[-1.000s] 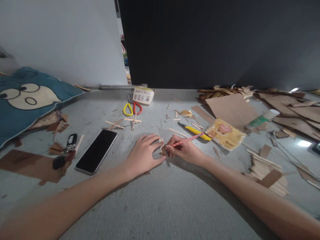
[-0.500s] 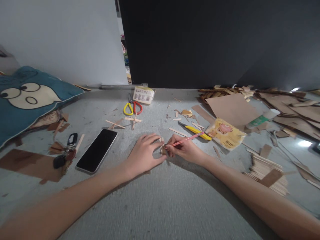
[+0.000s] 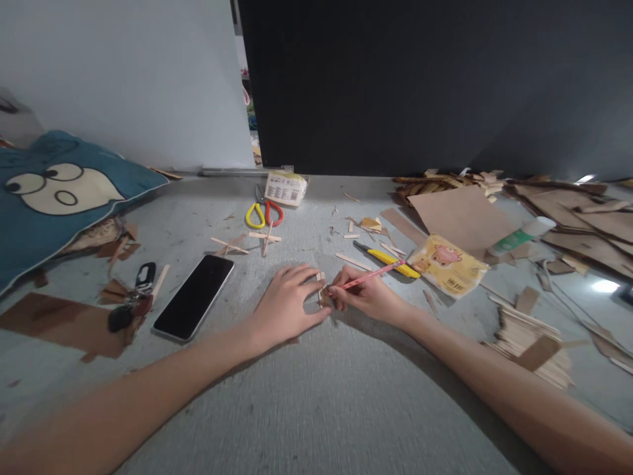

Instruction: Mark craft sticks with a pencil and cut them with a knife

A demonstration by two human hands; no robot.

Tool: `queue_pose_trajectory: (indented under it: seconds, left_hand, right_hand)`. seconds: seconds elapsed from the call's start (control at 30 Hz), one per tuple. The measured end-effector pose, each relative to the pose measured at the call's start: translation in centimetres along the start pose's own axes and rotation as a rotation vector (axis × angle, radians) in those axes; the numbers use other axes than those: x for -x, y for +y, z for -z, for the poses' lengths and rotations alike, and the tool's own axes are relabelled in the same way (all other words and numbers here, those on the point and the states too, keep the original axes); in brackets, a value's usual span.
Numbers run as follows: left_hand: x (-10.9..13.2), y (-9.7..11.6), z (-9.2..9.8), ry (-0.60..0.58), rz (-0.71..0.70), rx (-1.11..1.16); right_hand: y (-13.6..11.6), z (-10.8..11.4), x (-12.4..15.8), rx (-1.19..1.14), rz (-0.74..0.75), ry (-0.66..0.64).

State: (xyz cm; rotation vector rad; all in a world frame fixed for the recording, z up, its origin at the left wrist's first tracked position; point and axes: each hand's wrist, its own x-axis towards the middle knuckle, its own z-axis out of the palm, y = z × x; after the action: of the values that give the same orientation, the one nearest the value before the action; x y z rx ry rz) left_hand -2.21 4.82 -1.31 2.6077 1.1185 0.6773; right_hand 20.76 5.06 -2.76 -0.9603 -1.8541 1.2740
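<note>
My right hand [image 3: 366, 295] is closed around a pink pencil [image 3: 374, 273], its tip low near the table and its back end pointing up to the right. The tip is hidden by the fingers. Just left of it, my left hand [image 3: 289, 300] spans a small piece of wood and cardboard [image 3: 322, 288], steadying it between thumb and fingers against the table. Beyond the right hand lies a yellow utility knife [image 3: 393, 262]. Two crosses of thin wooden sticks, a left one [image 3: 229, 247] and a right one [image 3: 267, 238], rest beyond the left hand.
A black phone [image 3: 194, 297] and keys [image 3: 131, 303] lie to the left, near a blue cushion [image 3: 99, 175]. Scissors [image 3: 264, 214] are at the back. A yellow packet [image 3: 448, 264], glue stick [image 3: 524, 235], stacked sticks [image 3: 531, 343] and cardboard [image 3: 459, 214] fill the right.
The view has shifted very slightly. Both hands stay in the same pose around the small piece, with the pencil still in my right hand.
</note>
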Motion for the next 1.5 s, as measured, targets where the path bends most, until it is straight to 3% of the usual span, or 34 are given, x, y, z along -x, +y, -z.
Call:
queue_pose_trajectory:
  seconds: [1.5]
  left_hand:
    - [0.11, 0.02, -0.16, 0.005, 0.018, 0.025]
  right_hand:
    - [0.31, -0.13, -0.02, -0.033, -0.053, 0.039]
